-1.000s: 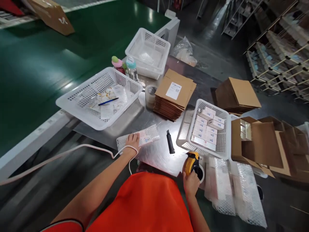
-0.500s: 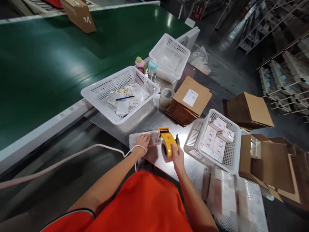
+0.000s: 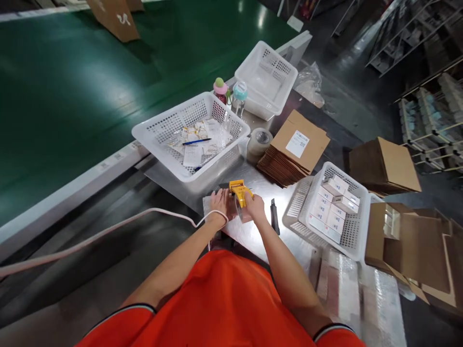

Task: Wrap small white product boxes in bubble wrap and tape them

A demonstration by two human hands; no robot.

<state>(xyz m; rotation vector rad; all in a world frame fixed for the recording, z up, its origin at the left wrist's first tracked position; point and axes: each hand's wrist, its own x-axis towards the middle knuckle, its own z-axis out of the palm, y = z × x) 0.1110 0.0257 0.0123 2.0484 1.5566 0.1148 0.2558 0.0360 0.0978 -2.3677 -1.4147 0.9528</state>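
My left hand point(image 3: 219, 208) rests on a small bubble-wrapped package point(image 3: 207, 205) at the near edge of the metal table, its fingers stretched out over the wrap. Just right of it, my right hand point(image 3: 254, 206) grips a yellow tape dispenser point(image 3: 240, 192) loaded with clear tape. The dispenser's head is close to the left fingers, over the package. Most of the package is hidden by the hands and dispenser. A black utility knife point(image 3: 274, 217) lies on the table to the right of my right hand.
A white basket point(image 3: 141, 135) with papers and a blue pen stands back left. Flattened cartons point(image 3: 314, 140) are stacked behind a tape roll point(image 3: 259, 140)'s right side. A basket point(image 3: 361, 236) of small white boxes stands right. A white cord point(image 3: 144, 212) crosses my left wrist.
My right hand has brought the tape dispenser left and slightly away from me, up against the left hand. The knife is now fully uncovered. The whole view has shifted a little.
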